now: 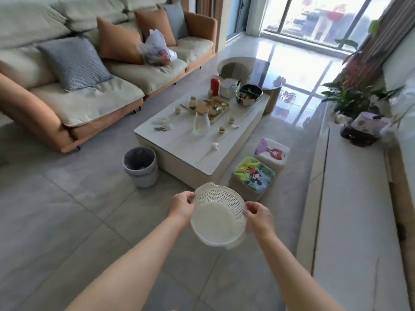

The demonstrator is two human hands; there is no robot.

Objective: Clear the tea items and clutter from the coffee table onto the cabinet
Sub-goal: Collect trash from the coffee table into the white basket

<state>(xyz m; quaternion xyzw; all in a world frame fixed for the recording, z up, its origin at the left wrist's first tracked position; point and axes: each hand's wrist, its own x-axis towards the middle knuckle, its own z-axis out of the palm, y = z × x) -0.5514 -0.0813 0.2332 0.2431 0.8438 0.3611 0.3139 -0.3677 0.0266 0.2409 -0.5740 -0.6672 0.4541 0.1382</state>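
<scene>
I hold a white plastic colander basket (219, 215) in front of me above the floor. My left hand (183, 204) grips its left rim and my right hand (258, 215) grips its right rim. Ahead stands the white coffee table (179, 145). On it are a wooden tea tray (221, 112) with a small teapot and cups, a glass carafe (201, 122), a red bottle (215, 86), a white kettle (229, 87), a dark bowl (248, 93), several small cups and crumpled tissues (214, 145). The long white cabinet (357, 198) runs along the right.
A grey waste bin (140, 166) stands at the table's near left corner. Two cartoon-printed stools (253, 176) sit at its right side. A sofa (74, 104) with cushions and a plastic bag fills the left. A potted plant (361, 122) stands on the cabinet. A round glass table (258, 66) lies beyond.
</scene>
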